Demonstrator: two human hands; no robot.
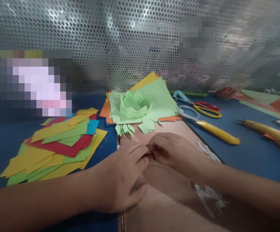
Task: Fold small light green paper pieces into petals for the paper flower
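Observation:
Over the brown cardboard (169, 199), my two hands meet at their fingertips. My left hand (124, 175) is closed, its fingers curled toward the right one. The fingers of my right hand (170, 148) are pinched together; whatever lies between the hands is hidden or too small to make out. Just beyond them is a folded light green paper ring with pointed tips (136, 104), resting on light green sheets (163, 96). Small folded green paper pieces (125, 129) and a few flat green pieces (147, 125) lie at the near edge of those sheets.
Left is a pile of yellow, green, red and blue paper pieces (60, 145). At right lie red-and-yellow-handled scissors (206, 108), a yellow-handled tool with a white ring (215, 131) and a yellow glue gun (268, 133). White paper scraps (209, 196) lie near my right forearm. A perforated metal sheet (120, 42) stands behind.

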